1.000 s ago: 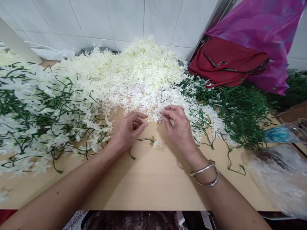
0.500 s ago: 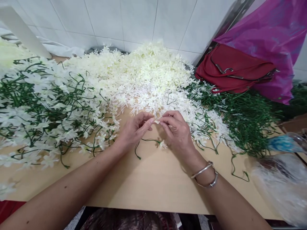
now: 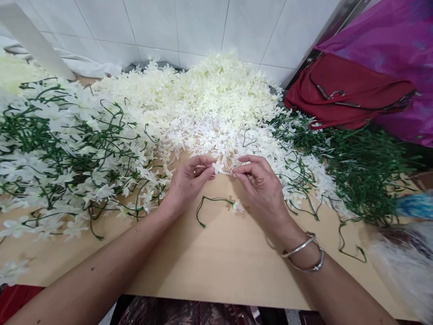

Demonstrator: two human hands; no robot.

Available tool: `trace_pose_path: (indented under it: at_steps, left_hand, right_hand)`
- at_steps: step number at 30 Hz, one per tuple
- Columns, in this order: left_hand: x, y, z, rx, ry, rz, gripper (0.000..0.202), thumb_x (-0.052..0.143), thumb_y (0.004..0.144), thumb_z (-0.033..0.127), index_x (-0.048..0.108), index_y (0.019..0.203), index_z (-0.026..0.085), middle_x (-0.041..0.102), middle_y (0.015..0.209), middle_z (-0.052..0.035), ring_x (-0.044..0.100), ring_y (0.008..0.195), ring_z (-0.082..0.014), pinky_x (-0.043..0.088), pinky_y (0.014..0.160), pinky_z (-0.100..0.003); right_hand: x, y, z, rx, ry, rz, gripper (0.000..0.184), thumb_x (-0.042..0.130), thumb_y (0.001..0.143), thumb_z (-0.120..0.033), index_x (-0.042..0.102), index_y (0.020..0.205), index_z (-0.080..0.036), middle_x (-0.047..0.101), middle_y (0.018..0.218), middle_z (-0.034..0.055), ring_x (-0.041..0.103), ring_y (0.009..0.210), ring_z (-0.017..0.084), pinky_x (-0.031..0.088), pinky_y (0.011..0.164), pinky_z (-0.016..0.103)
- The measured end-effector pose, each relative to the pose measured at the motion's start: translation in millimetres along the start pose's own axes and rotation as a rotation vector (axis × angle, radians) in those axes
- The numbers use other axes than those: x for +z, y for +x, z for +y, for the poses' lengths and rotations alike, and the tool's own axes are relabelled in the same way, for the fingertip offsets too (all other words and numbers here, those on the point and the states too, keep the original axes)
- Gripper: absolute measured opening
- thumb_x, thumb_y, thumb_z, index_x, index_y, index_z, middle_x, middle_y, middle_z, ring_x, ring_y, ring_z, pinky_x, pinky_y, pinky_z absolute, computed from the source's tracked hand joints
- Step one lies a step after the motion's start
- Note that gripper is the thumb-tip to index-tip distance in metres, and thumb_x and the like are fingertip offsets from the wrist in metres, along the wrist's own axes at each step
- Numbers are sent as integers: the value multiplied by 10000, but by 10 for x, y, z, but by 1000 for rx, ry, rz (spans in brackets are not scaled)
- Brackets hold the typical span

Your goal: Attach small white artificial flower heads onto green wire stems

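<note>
One red handbag (image 3: 355,90) sits behind green stems (image 3: 363,176).

One head cam is looking fwd & down from above/behind the fingers (image 3: 250,169), sitting fairly near, taking in the surface (image 3: 209,262) around them & tiled wall (image 3: 201,27) beyond.

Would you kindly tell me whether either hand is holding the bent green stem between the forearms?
No, the green stem lies on the table, apart from the left hand and the right hand.
</note>
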State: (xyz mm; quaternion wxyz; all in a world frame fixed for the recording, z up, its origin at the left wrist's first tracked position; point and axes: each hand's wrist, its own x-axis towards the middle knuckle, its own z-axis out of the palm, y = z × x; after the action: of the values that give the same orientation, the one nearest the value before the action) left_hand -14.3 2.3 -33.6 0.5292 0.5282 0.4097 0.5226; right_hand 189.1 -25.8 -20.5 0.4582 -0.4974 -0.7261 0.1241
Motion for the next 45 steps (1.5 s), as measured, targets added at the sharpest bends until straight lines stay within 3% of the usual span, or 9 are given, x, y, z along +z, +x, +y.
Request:
trace_pose_path:
  at_steps: [8, 12, 16, 19, 22, 30, 37, 42, 45]
  left_hand:
    - [34, -13, 55, -10, -9, -7, 297, 856, 758, 402, 689, 839, 169, 683, 803, 6, 663, 712, -109, 620, 708, -247]
    - [52, -17, 26, 8, -26, 35, 323, 875, 732, 415, 699, 847, 171, 673, 815, 8, 649, 694, -103, 595, 656, -228]
    - [52, -20, 0, 9, -37, 106, 301, 876, 737, 366, 707, 893, 171, 683, 816, 9, 632, 667, -89, 556, 631, -210]
    - [47, -21, 2, 30, -33, 116, 253, 869, 748, 334, 697, 832, 168, 687, 807, 10, 630, 670, -86, 548, 645, -210]
    - [46, -25, 25, 25, -30, 110, 239, 866, 756, 337, 710, 825, 169, 700, 826, 5, 646, 690, -98, 568, 677, -232]
    - [56, -50, 71, -13, -17, 20, 249, 881, 768, 358, 763, 873, 165, 742, 811, -16, 669, 722, -123, 554, 688, -239]
    - [78, -66, 13, 19, -19, -112, 237, 882, 793, 356, 786, 913, 175, 796, 872, -37, 739, 826, -161, 597, 813, -274]
    - [84, -82, 53, 143, 98, -127, 157, 840, 840, 353, 803, 866, 203, 808, 935, -54, 741, 883, -178, 602, 838, -294]
    - [88, -83, 71, 124, 97, -155, 192, 844, 830, 396, 800, 852, 210, 812, 941, -57, 744, 893, -192, 612, 847, -314]
  right_hand:
    - [41, 18, 144, -82, -139, -26, 166, 712, 943, -190, 755, 1089, -257, 675, 1203, 110, 612, 1159, 300, 518, 1012, 518]
    - [102, 38, 178, -175, -253, -102, 105, 722, 927, -154, 764, 924, -250, 706, 1193, 118, 534, 1193, 342, 471, 1029, 577]
    - [83, 51, 81, -165, -198, -41, 140, 683, 941, -122, 714, 889, -248, 746, 1110, 95, 591, 1124, 307, 469, 1017, 548]
    - [57, 24, -63, -88, -35, 28, 131, 682, 940, -135, 699, 888, -253, 767, 1049, 62, 661, 1045, 265, 498, 985, 490]
    - [56, -16, -204, 80, 166, -12, 129, 702, 910, -145, 691, 831, -246, 758, 945, 30, 697, 927, 222, 535, 881, 403]
    - [74, -19, -330, 338, 316, -15, 127, 753, 830, -198, 649, 760, -220, 654, 722, -19, 575, 701, 148, 483, 684, 299]
    - [83, -3, -340, 451, 411, -28, 142, 737, 797, -216, 603, 750, -217, 614, 676, -39, 519, 603, 111, 432, 579, 265]
    - [83, 0, -307, 487, 483, -46, 186, 752, 779, -249, 568, 774, -225, 601, 683, -47, 511, 595, 106, 427, 572, 262]
    - [82, -3, -286, 481, 510, -46, 200, 750, 768, -244, 564, 839, -235, 617, 698, -49, 549, 621, 116, 446, 597, 268]
